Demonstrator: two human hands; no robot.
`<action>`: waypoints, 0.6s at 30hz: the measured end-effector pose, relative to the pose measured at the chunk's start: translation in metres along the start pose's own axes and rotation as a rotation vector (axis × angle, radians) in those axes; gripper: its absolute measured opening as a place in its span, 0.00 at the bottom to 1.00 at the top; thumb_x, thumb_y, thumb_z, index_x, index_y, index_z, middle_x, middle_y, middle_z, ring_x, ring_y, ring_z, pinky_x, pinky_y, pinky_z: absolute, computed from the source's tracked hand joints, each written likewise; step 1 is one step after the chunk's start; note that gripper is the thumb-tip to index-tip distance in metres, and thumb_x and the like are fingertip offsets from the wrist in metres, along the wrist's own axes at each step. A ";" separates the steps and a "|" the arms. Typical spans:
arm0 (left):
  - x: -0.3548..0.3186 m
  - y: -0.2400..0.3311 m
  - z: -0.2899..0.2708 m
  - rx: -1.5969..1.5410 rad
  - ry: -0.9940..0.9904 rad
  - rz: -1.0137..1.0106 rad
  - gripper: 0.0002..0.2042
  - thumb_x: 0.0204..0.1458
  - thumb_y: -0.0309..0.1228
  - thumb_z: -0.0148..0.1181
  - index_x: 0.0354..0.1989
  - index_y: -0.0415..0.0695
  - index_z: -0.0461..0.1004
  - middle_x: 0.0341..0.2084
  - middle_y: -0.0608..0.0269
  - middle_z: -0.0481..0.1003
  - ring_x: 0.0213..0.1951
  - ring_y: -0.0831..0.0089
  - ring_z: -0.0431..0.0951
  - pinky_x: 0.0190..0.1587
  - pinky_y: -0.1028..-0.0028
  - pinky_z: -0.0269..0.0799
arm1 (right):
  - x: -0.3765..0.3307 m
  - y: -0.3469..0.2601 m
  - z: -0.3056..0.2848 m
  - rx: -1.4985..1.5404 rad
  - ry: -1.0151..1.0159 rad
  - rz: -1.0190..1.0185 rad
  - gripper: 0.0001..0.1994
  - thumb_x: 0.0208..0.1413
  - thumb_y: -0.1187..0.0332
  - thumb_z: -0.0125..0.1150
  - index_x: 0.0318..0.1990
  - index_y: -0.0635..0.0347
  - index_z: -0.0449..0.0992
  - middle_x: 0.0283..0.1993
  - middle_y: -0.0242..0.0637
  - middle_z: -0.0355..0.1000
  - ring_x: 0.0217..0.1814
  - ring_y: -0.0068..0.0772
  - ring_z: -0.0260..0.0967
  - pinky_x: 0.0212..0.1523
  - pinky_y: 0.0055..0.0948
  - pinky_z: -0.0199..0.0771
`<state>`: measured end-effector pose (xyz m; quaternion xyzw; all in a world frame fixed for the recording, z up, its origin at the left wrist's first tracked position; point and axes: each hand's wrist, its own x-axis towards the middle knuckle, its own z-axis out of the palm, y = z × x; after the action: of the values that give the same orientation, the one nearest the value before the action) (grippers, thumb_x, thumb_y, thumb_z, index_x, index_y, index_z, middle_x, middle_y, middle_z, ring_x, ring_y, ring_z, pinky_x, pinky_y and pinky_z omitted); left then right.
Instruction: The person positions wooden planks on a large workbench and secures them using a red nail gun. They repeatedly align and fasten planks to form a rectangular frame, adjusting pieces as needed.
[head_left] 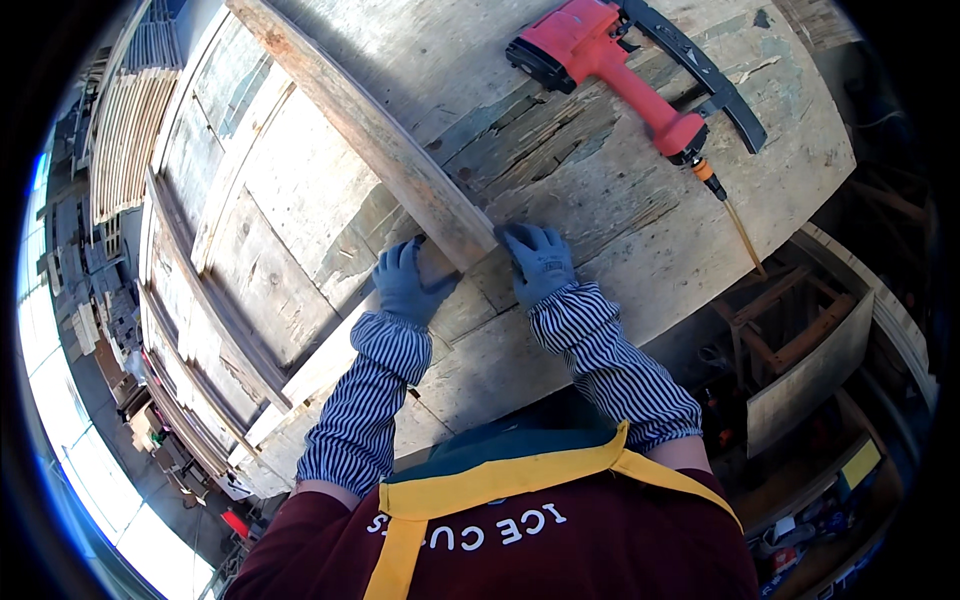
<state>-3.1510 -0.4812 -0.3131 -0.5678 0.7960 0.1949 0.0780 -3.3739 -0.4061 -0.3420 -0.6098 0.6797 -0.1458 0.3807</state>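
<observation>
A long wooden board (pixel 370 130) stands on edge across the worktable, its near end in front of me. My left hand (pixel 405 288), in a grey-blue glove, is closed around a wooden strip (pixel 438 263) that meets the board near that end. On the board's other side, my right hand (pixel 542 265), gloved alike, has its fingers curled against the end of the board. Part of the strip is hidden beneath the left glove. A red nail gun (pixel 625 85) with a black magazine lies beyond my right hand.
The worktable (pixel 600 300) has a worn, splintered wooden top. From the nail gun, an air hose (pixel 742 232) runs over the right edge. Wooden frame pieces (pixel 215 300) lie at the left. Slatted wood (pixel 140 130) stands farther left; a wooden box (pixel 810 370) is below right.
</observation>
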 end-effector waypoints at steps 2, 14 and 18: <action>0.000 -0.001 0.001 0.002 0.006 0.003 0.44 0.35 0.55 0.70 0.58 0.42 0.62 0.53 0.49 0.64 0.58 0.52 0.61 0.60 0.52 0.55 | 0.000 -0.001 -0.003 -0.008 -0.017 -0.002 0.29 0.51 0.70 0.56 0.64 0.47 0.62 0.63 0.41 0.58 0.62 0.48 0.54 0.63 0.44 0.55; 0.002 0.006 -0.001 -0.036 0.134 0.112 0.38 0.33 0.50 0.75 0.51 0.40 0.67 0.46 0.50 0.69 0.50 0.53 0.68 0.54 0.57 0.66 | -0.001 0.002 0.002 -0.030 0.026 -0.045 0.30 0.50 0.69 0.57 0.64 0.47 0.63 0.63 0.40 0.58 0.62 0.46 0.54 0.62 0.45 0.55; 0.001 0.018 0.001 -0.010 0.147 0.113 0.38 0.33 0.50 0.74 0.50 0.39 0.68 0.45 0.50 0.69 0.49 0.52 0.69 0.53 0.57 0.66 | 0.000 0.004 0.002 -0.056 0.015 -0.039 0.30 0.50 0.69 0.57 0.64 0.47 0.64 0.63 0.39 0.58 0.62 0.46 0.54 0.61 0.45 0.56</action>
<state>-3.1682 -0.4771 -0.3107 -0.5350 0.8294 0.1606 0.0054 -3.3750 -0.4047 -0.3459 -0.6323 0.6742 -0.1389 0.3555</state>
